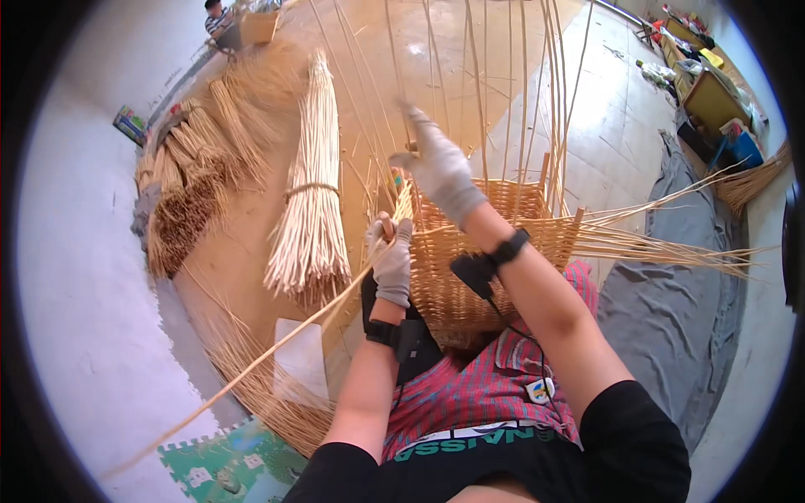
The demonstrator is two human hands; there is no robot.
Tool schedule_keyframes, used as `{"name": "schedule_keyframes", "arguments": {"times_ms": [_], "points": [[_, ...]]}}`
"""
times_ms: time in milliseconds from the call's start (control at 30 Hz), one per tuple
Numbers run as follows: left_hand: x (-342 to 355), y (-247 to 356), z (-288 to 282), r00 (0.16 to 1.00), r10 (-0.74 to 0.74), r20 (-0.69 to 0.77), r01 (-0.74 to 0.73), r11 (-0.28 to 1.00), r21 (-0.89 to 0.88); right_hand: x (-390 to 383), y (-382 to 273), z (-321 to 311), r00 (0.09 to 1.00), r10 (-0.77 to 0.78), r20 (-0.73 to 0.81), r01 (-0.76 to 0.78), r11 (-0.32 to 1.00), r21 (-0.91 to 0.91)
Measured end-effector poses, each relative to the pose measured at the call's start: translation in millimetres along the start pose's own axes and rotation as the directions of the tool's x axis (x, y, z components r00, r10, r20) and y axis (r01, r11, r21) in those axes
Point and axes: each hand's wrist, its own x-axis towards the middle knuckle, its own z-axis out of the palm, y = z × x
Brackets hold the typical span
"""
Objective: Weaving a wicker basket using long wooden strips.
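Head view: the half-woven wicker basket (470, 268) sits in the person's lap, and the gloved left hand (392, 261) at its 9 o'clock edge is clenched around a long willow rod (277, 344) trailing off toward 8 o'clock. The gloved right hand (440, 168) is up at the basket's 12 o'clock, fingers closed on one of the upright stakes (478, 92).

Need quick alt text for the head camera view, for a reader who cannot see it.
Two gloved hands weave a half-built wicker basket on the person's lap: the left hand grips a long willow rod, the right hand reaches among the upright stakes. A tied bundle of rods lies to the left.
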Motion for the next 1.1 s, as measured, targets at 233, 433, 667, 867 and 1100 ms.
{"name": "schedule_keyframes", "arguments": {"times_ms": [233, 433, 667, 867, 1100], "points": [[-1.7, 17.4, 14.3, 0.982, 0.177, -0.073, -0.153, 0.954, 0.257, -179.2, 75.8, -57.0, 0.824, 0.535, -0.187, -0.271, 0.661, 0.7], [-68.1, -11.3, 16.1, 0.944, 0.246, -0.222, -0.156, 0.92, 0.359, -164.7, 99.2, -46.6, 0.813, 0.498, -0.302, -0.202, 0.728, 0.655], [-15.6, 72.6, 79.8, 0.797, -0.416, 0.437, 0.193, 0.862, 0.469, -131.8, 57.8, -64.4, 0.909, 0.307, -0.282, -0.383, 0.881, -0.277], [-8.7, 23.6, 53.9, 0.89, -0.151, 0.43, -0.091, 0.865, 0.494, -93.2, 11.8, -54.9, 0.999, -0.025, -0.025, 0.028, 0.994, 0.108], [3.5, -27.0, 52.7, 0.827, 0.194, 0.527, -0.554, 0.433, 0.711, -87.1, 10.0, 15.4, 0.972, 0.203, 0.12, -0.23, 0.701, 0.675]]}}
